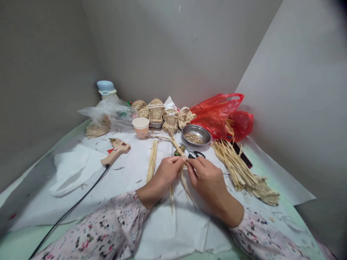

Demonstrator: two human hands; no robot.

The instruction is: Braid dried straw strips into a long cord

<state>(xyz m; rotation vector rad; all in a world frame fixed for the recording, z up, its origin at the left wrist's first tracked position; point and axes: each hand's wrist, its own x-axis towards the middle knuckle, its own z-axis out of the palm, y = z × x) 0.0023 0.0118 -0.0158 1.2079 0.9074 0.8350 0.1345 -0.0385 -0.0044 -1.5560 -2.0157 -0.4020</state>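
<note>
My left hand point(165, 177) and right hand point(207, 178) are close together, both pinching the straw braid point(176, 148) between thumbs and fingers. My fingers hide the spot where the strands meet, so I can't make out the crossings there. The braid runs up from my grip, away from me, to the woven straw forms point(170, 121) at the back of the table, and its far end is hard to make out. Loose straw ends point(173, 196) hang below my hands.

Just past my right hand, the steel bowl point(196, 130) holds a small heap of straw bits point(193, 138). The paper cup point(140, 127) stands further left, and I can't see inside it. One woven form sits on a metal tray point(155, 125), mostly covering it. The clear plastic bag point(108, 112) blurs whatever lies behind it, and the red plastic bag point(219, 115) is bunched behind the bowl.

The scissors point(193, 154) lie just above my hands, beside a small green object point(179, 150) that I can't identify. To my right lies a bundle of straw strips point(238, 169). To my left are a single straw strip point(151, 167) and the hot glue gun point(115, 150), with its black cord point(76, 198) trailing toward me.
</note>
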